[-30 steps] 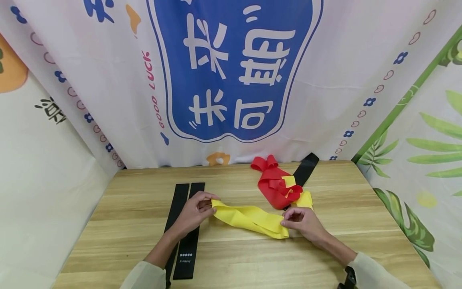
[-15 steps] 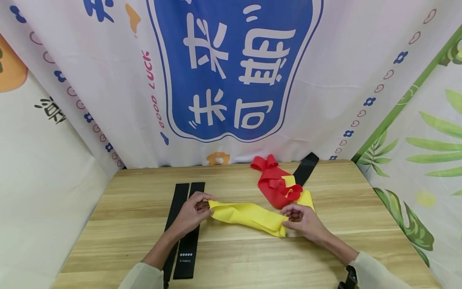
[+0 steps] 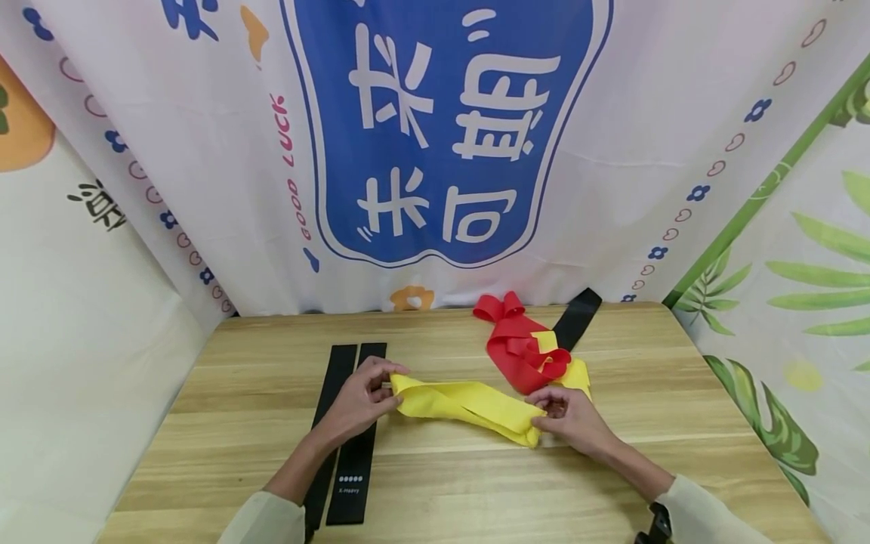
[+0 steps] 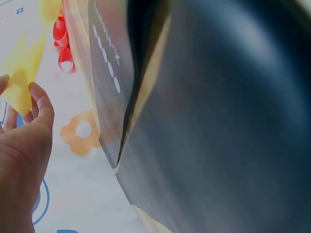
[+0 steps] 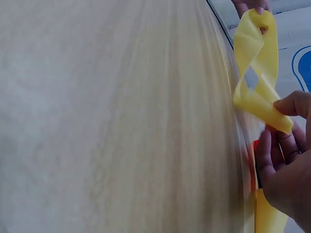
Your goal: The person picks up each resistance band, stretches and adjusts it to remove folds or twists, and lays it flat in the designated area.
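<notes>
A yellow band (image 3: 469,404) lies stretched across the middle of the wooden table (image 3: 224,423). My left hand (image 3: 370,393) pinches its left end and my right hand (image 3: 560,412) pinches its right end. In the right wrist view the yellow band (image 5: 257,63) twists into loops between the two hands, and the right hand (image 5: 284,145) grips its near end. In the left wrist view only part of the left hand (image 4: 24,145) shows, next to a scrap of the yellow band (image 4: 22,73).
Two flat black bands (image 3: 347,423) lie side by side under my left forearm. A crumpled red band (image 3: 519,347) sits at the back with another yellow piece (image 3: 574,374) and a black band (image 3: 578,317). Printed cloth walls stand behind and beside the table.
Both hands have drawn slightly closer together, and the yellow band between them has bunched and shifted a little leftward. The other bands have not moved.
</notes>
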Available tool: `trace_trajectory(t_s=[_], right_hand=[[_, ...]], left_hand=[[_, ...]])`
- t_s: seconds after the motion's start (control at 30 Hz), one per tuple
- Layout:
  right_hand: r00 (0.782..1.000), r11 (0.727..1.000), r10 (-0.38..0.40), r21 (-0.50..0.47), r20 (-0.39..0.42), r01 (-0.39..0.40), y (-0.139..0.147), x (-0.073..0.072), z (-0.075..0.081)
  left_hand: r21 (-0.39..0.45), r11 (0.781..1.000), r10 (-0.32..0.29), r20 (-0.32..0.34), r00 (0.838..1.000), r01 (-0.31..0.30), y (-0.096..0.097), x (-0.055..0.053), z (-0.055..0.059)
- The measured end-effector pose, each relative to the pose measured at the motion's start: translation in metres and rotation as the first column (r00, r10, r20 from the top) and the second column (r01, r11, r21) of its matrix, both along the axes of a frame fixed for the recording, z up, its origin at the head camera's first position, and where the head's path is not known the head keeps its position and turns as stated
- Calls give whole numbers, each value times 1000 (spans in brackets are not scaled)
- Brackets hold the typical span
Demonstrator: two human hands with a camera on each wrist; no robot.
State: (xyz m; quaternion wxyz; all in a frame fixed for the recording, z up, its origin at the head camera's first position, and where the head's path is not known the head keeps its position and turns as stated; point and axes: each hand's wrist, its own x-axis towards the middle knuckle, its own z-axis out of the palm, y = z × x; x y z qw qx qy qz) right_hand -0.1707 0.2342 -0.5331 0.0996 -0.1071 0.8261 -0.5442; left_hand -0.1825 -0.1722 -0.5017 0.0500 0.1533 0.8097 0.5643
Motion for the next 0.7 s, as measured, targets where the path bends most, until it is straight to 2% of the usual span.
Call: trace_trajectory(t_s=[0.4,0.53,0.7], right_hand=[[993,995,-101,-12,-55,100,-2,2,1],[991,991,-130,-20,-35,129,-3,2,1],[993,988,-116,-98,10,116,-4,2,0]], left_hand=[[-135,991,-23,-15,1000,21,-10,1,3],[-143,989,-29,-26,999,25,-12,1,3],[-146,989,-37,-17,999,34,-14,1,2]])
